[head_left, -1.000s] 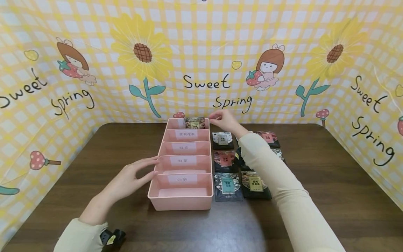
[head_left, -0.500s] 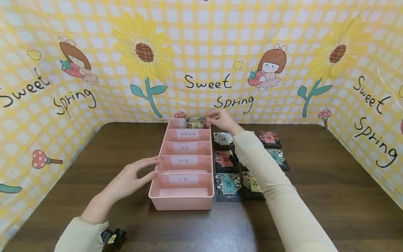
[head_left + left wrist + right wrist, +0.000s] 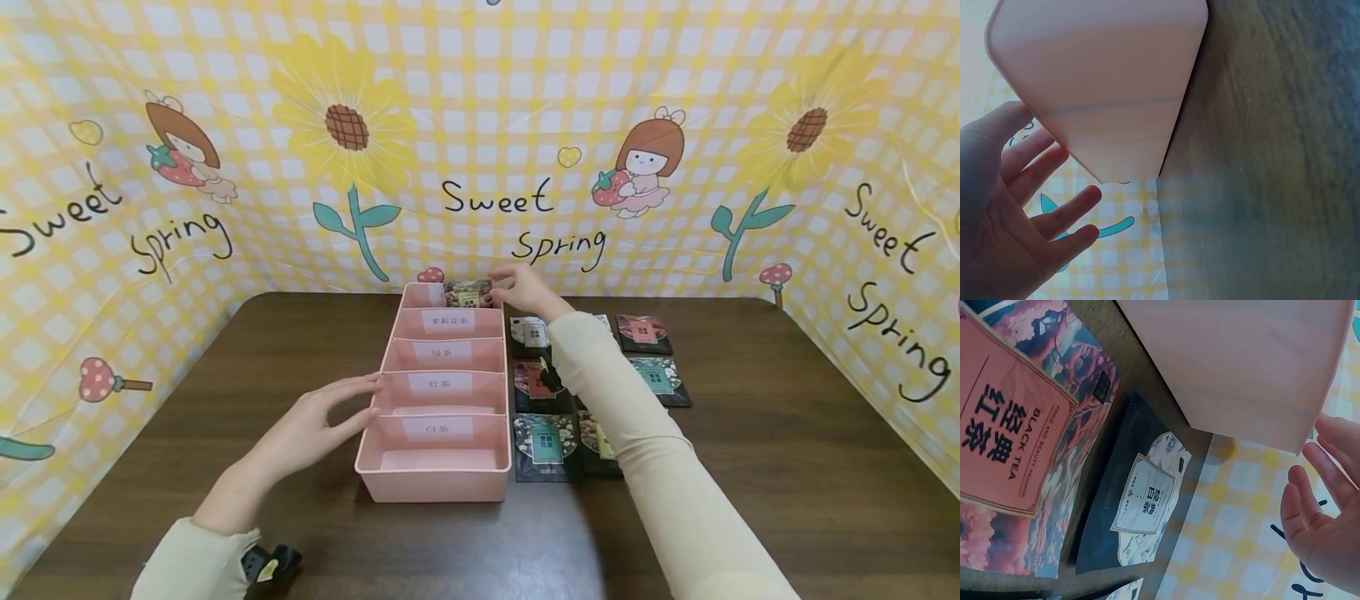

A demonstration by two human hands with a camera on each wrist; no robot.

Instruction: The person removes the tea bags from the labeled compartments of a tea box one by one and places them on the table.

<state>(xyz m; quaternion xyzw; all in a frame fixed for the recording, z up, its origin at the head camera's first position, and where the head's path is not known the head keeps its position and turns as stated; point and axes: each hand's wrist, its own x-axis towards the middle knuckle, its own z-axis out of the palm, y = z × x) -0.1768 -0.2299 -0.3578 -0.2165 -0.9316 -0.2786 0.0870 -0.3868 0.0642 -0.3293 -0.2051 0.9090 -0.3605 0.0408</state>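
Observation:
A long pink divided box [image 3: 433, 486] stands on the table, its compartments labelled with paper strips. My left hand [image 3: 315, 425] rests with spread, relaxed fingers against the box's left rim; the left wrist view shows the thumb and two fingers [image 3: 1049, 167] at that edge. In the farthest compartment sits a tea sachet [image 3: 468, 295] with a yellow-green label. At the far right corner, my right hand [image 3: 525, 292] has its fingertips right at the rim beside this sachet. Seen from the right wrist, the fingers [image 3: 1329, 472] are loosely bent, with nothing visible gripped.
Right of the box, several dark tea sachets lie in rows: a white-labelled one [image 3: 530, 335], a red one [image 3: 537, 383], a teal one [image 3: 547, 446], another red one [image 3: 643, 332]. My right sleeve [image 3: 637, 417] covers part of them. A checked cloth [image 3: 480, 125] hangs behind the table [image 3: 300, 342].
My right hand has shifted slightly left over the box's far corner, and its forearm has swung left, uncovering sachets on the right. The left hand stays in place.

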